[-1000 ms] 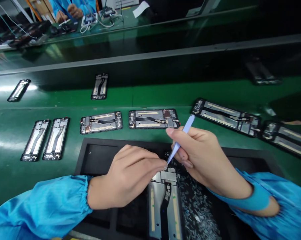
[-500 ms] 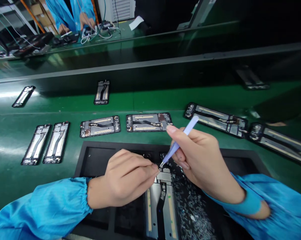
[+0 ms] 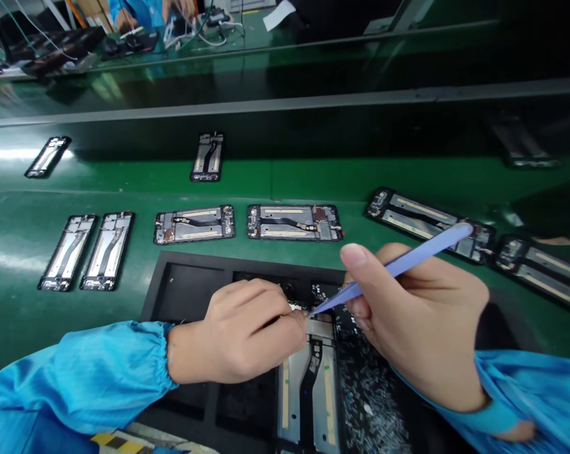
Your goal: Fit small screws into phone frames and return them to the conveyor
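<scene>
An opened phone (image 3: 325, 378) with a silver back plate and a dark flex cable lies in a black compartment tray (image 3: 211, 340). At its top end my left hand (image 3: 251, 331) is closed in a pinch; whatever sits between the fingertips is too small and hidden to name. My right hand (image 3: 422, 321) grips purple tweezers (image 3: 408, 260), slanting down leftward. Their tips meet close to my left fingertips, over the phone's upper edge. Many tiny loose clear and silvery pieces (image 3: 374, 397) lie in the tray to the right of the phone.
Several opened phones lie on the green bench, among them a phone (image 3: 195, 224) and a phone (image 3: 292, 222) behind the tray. A raised ledge (image 3: 247, 108) runs across the back. Beyond it, a co-worker's hands (image 3: 127, 21) are near cables.
My right hand has shifted to the right and tilted, so the tweezers lie flatter. The left hand stays pinched at the phone's top. The whole view has shifted slightly.
</scene>
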{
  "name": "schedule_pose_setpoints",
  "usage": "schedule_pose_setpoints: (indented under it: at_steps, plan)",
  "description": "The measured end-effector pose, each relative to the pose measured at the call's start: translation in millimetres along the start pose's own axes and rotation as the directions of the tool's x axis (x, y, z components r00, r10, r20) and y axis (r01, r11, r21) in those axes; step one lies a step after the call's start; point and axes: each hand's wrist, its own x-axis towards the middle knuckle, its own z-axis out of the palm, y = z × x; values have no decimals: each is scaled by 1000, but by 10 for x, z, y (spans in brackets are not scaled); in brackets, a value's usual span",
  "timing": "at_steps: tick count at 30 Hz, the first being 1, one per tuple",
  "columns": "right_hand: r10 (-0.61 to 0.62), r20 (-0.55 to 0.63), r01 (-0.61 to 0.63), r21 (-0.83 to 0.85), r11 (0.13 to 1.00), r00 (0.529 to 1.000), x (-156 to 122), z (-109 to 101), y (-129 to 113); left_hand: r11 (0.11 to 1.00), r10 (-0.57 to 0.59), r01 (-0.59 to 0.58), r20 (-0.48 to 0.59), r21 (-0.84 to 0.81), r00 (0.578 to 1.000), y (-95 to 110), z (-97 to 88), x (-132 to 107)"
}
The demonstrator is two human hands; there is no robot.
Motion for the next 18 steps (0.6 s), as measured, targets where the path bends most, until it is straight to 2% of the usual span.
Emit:
schedule_pose_setpoints:
  at_steps: [8,12,15,17,18]
  plan:
    - [-63,17,64,-76,995,998,-28,-19,-33,997,50,-51,23,55,998,-13,3,-10]
    - [-66,13,67,-45,997,998,16,-13,-24,991,105,-105,3,80,994,-36,17,-11]
    - [-172,-74,175,45,984,982,126,-127,-29,989,138,-140,58,41,989,-38,16,-5]
    - [-285,-135,294,55,954,949,192,-299,-51,990,142,-140,115,-28,983,-11,5,12]
    - [-339,-118,345,32,938,933,206,-407,-63,990,130,-122,137,-71,982,11,-1,27]
